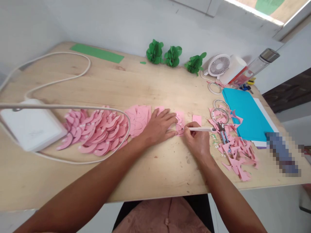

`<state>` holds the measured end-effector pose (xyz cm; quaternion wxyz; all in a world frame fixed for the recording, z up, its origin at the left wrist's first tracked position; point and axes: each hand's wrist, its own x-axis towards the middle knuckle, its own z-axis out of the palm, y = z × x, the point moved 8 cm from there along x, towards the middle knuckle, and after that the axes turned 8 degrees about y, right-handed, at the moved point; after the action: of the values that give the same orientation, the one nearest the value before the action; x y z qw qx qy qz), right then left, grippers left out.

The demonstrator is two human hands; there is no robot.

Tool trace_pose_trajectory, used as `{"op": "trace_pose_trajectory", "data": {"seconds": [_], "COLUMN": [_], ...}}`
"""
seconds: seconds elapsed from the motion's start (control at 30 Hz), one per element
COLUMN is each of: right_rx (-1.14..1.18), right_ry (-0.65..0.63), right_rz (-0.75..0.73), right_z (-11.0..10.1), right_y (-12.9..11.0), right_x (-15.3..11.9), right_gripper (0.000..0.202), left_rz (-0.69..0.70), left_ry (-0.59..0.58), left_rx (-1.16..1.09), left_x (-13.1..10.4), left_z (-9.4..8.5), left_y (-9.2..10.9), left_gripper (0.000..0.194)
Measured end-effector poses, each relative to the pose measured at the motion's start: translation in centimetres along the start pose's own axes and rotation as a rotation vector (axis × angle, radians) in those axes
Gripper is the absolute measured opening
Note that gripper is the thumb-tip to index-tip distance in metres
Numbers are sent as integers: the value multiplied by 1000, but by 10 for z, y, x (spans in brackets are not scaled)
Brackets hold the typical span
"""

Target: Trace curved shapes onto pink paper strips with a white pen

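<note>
My left hand [160, 126] lies flat with fingers spread, its fingertips at the edge of a small pink paper piece [179, 117] that has a curved outline drawn on it. A white pen [202, 129] is pinched in my right hand [198, 139], its tip end hidden by my fingers at that paper's lower right. Another pink paper rectangle [196, 119] lies just beyond my right hand. Left of my left hand are overlapping pink sheets with drawn curves [139, 119], then a pile of cut curved pink pieces [104, 132].
Pink scraps [239, 155], pliers [223, 134] and tape rolls [220, 116] lie at right beside blue sheets [250, 113]. A white cable [107, 109] loops over the left side by a white box [31, 126]. Green paper puffs [173, 55] and a fan [219, 65] stand behind.
</note>
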<state>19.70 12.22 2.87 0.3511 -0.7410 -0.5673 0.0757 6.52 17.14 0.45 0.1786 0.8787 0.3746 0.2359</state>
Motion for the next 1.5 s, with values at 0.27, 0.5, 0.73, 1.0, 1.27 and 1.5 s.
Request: {"op": "trace_pose_trajectory", "data": {"seconds": [0.27,0.5,0.73,1.0,1.27,1.5], "right_rx": [14,59,47,27,9,-3], "right_ry": [-10,-19,-31,-22,-21,-16], "right_rz": [3,-1,13,8,0,-5], "right_z": [1,3,2,2,1,0], "right_y": [0,2,2,2,0,0], "right_x": [0,0,1,0,1,0], "right_gripper": [15,16,16,16,15,15], "left_rz": [0,0,8,1,2,2], "left_ry": [-5,-5,5,-3,6,5], "left_rx": [7,7,5,8,15,8], "left_x": [0,0,-1,0,0,0], "left_z": [0,-1,-1,-1,0,-1], "left_y": [1,1,1,1,0,1], "left_gripper": [28,28,28,28,29,28]}}
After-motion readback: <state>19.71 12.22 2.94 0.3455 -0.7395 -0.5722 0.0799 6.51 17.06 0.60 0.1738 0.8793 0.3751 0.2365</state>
